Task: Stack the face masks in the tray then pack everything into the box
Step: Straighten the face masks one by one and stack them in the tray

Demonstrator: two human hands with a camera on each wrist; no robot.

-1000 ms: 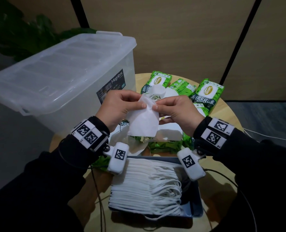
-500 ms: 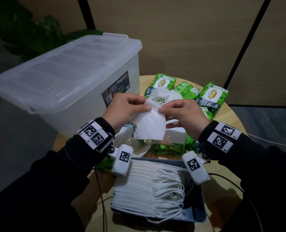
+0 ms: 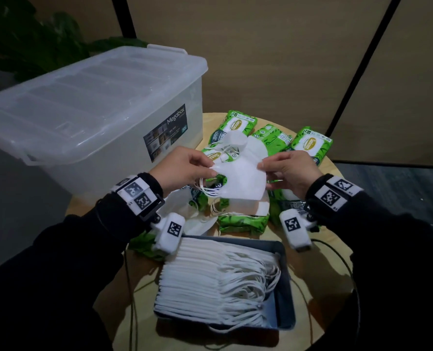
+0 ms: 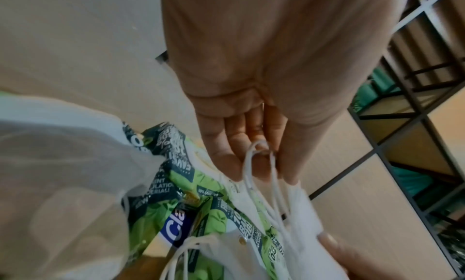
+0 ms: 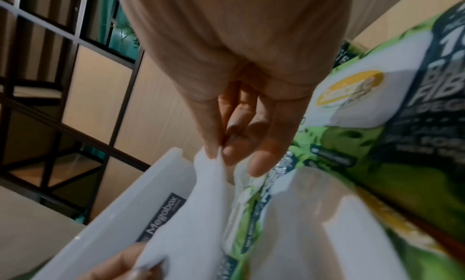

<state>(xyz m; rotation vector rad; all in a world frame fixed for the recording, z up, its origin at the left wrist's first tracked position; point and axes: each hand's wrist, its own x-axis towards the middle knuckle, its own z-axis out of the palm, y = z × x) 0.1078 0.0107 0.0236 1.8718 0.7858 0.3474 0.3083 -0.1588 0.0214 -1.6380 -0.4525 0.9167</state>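
Observation:
Both hands hold one white folded face mask point(image 3: 239, 179) in the air above the table, over the green packs. My left hand point(image 3: 185, 168) pinches its left corner, with the ear loops point(image 4: 261, 185) hanging from the fingers. My right hand point(image 3: 286, 169) pinches the mask's point(image 5: 191, 200) right corner between thumb and fingers. Below, near the table's front, a grey tray point(image 3: 285, 279) holds a stack of several white masks point(image 3: 210, 277). More loose masks point(image 3: 200, 219) lie on the packs. The clear lidded box point(image 3: 89, 110) stands at the left.
Several green wet-wipe packs point(image 3: 311, 145) lie across the round wooden table point(image 3: 334, 264) behind and under the held mask. Cables point(image 3: 132, 300) trail over the table's front. A plant point(image 3: 46, 46) and a panelled wall stand behind the box.
The held mask has turned from hanging down to lying wider between the hands, and the hands have drawn apart. The ear loops now hang from my left hand.

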